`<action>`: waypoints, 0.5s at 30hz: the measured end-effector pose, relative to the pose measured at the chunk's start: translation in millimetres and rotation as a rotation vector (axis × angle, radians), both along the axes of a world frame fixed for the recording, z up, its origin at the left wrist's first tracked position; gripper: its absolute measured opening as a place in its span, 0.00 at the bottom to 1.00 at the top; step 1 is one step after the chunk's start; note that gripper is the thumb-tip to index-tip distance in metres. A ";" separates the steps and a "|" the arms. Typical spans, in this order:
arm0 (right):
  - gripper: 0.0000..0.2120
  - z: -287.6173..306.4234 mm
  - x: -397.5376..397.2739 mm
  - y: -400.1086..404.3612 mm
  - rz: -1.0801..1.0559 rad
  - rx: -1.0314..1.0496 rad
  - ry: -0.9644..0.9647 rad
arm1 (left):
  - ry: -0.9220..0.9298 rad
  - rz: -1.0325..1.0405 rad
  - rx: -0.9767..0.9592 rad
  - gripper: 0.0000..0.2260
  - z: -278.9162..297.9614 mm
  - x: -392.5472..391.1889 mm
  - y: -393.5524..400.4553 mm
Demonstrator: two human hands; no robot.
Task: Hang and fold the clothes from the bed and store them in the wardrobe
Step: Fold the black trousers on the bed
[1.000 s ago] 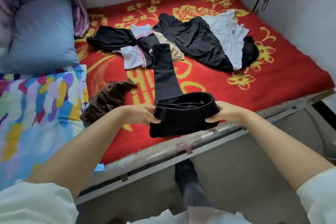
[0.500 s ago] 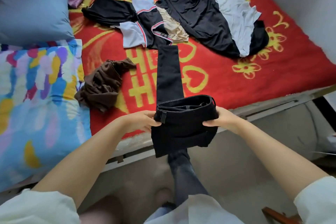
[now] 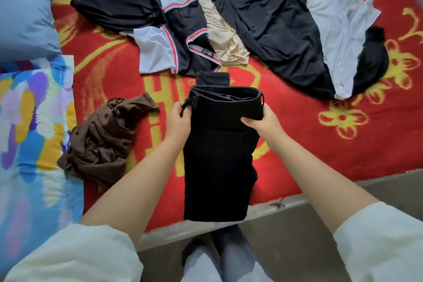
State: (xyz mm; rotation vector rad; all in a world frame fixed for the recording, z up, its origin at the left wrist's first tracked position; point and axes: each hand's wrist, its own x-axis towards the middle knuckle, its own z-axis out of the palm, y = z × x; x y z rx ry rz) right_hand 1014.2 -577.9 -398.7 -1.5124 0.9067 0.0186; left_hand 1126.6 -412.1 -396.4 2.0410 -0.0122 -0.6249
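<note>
Trousers (image 3: 217, 162), black and folded lengthwise, lie in a long strip on the red blanket (image 3: 320, 144) near the front edge of the bed. Their long axis runs from the person straight away toward the far clothes: the waistband end points away, and the near end reaches the bed's edge. A narrow part of the same cloth shows just beyond the waistband.

Both forearms stretch forward from white sleeves, one on each side of the strip. The left hand (image 3: 178, 119) grips the waistband's left corner, its fingers curled round the cloth. The right hand (image 3: 263, 121) pinches the right corner, thumb on top and fingers tucked under.

A crumpled brown garment (image 3: 103, 142) lies just left of the trousers. Farther back lie a black and white sports top (image 3: 169, 46), a beige piece (image 3: 224, 43), and a black garment (image 3: 274, 30) partly under a white garment (image 3: 338, 27).
</note>
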 end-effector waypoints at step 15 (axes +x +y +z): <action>0.33 -141.3 82.8 -57.8 0.166 -0.164 0.365 | 0.119 0.000 0.244 0.27 -140.6 98.0 -68.0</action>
